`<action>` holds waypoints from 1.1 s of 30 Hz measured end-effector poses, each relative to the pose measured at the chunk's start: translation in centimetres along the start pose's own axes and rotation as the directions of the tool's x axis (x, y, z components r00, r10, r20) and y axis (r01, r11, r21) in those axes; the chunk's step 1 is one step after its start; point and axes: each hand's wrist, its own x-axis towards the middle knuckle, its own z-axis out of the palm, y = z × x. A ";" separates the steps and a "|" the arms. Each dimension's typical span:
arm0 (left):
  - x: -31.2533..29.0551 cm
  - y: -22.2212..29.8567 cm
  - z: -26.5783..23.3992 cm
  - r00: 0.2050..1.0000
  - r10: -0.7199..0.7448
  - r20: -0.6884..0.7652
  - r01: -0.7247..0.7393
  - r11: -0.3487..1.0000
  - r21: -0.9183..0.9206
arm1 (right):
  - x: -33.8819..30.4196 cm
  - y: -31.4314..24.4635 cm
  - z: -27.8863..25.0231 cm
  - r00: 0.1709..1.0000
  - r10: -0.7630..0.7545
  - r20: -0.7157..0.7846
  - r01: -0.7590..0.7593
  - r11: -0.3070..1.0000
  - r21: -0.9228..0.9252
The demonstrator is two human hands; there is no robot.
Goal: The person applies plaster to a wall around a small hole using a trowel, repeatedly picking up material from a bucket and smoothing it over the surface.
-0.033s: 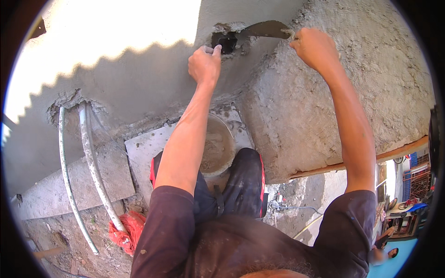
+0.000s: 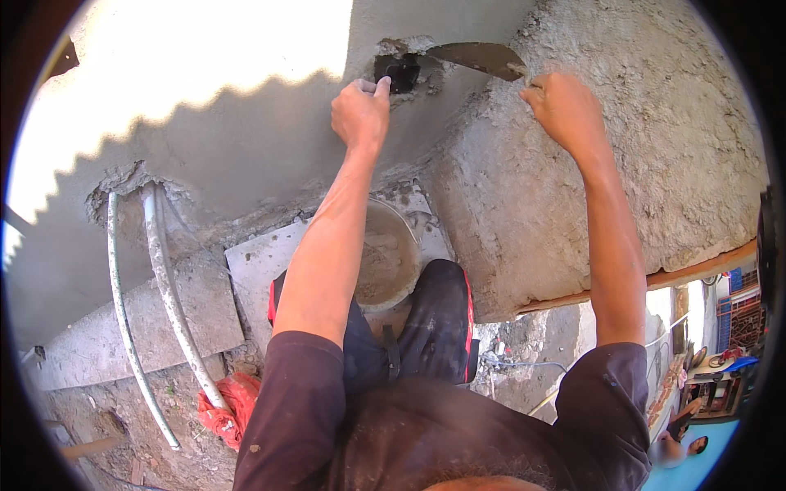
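Note:
A black electrical box [image 2: 404, 74] sits in a rough hole in the grey plastered wall [image 2: 246, 131]. My left hand [image 2: 360, 114] is closed, its thumb and forefinger pinching at the box's lower left edge; the other fingers curl out of sight. To the right, my right hand [image 2: 566, 110] grips a trowel [image 2: 479, 59] whose handle is mostly hidden in the fist. The trowel's dark, pointed blade lies flat near the wall, its tip by the box's upper right corner. Between my knees stands a round bucket [image 2: 385, 262] holding wet grey mortar.
Two pale conduits [image 2: 168, 286] come out of a broken hole at left and bend down toward a red plastic bag [image 2: 233, 409]. A rough cement slope [image 2: 639, 164] rises at right, with a wooden edge [image 2: 639, 284] below it. Another person [image 2: 684, 430] is far off at lower right.
My right hand and the trowel have shifted slightly right and down, so the blade tilts more. My left hand stays at the box.

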 end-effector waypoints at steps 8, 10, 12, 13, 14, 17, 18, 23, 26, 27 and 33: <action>0.5 -0.5 -3.8 0.925 0.206 0.319 -0.240 0.968 0.070 | -12.6 -4.7 22.5 0.865 0.163 0.475 -0.419 -0.286 0.861; -0.9 -0.3 -7.5 0.811 0.145 0.567 -0.224 0.972 0.073 | -12.0 -7.1 25.4 0.883 0.127 0.452 -0.383 -0.362 0.850; -4.6 -0.1 -12.1 0.697 0.076 0.713 -0.191 0.978 0.082 | -10.7 -8.2 27.3 0.902 0.135 0.410 -0.319 -0.432 0.844; -6.5 -0.4 -14.4 0.670 0.045 0.741 -0.147 0.986 0.073 | -9.3 -8.3 28.2 0.911 0.157 0.381 -0.273 -0.460 0.845; -8.3 -0.5 -16.3 0.651 -0.013 0.759 -0.107 0.988 0.109 | -8.1 -8.0 29.0 0.916 0.191 0.354 -0.228 -0.478 0.848; -14.2 -2.9 -20.6 0.779 -0.118 0.615 0.160 0.987 -0.014 | -6.0 -9.7 30.4 0.932 0.161 0.326 -0.229 -0.436 0.870; -15.7 -3.0 -21.7 0.842 -0.125 0.524 0.177 0.983 -0.050 | -5.4 -11.5 30.7 0.944 0.131 0.302 -0.224 -0.419 0.880; -17.6 -2.8 -21.7 0.919 -0.042 0.392 0.024 0.998 0.052 | -5.1 -15.9 31.6 0.946 0.320 0.050 -0.133 0.242 0.961; -17.1 -2.5 -20.9 0.901 -0.010 0.433 -0.056 0.989 0.139 | -5.6 -16.3 31.1 0.931 0.356 0.081 -0.207 0.334 0.920; -17.0 -2.4 -20.7 0.892 0.008 0.452 -0.096 0.980 0.172 | -6.4 -16.2 31.3 0.931 0.352 0.094 -0.226 0.357 0.906; -16.7 -2.8 -20.2 0.886 0.067 0.459 -0.164 0.971 0.176 | -10.4 -10.5 29.0 0.946 0.256 0.199 -0.315 0.584 0.748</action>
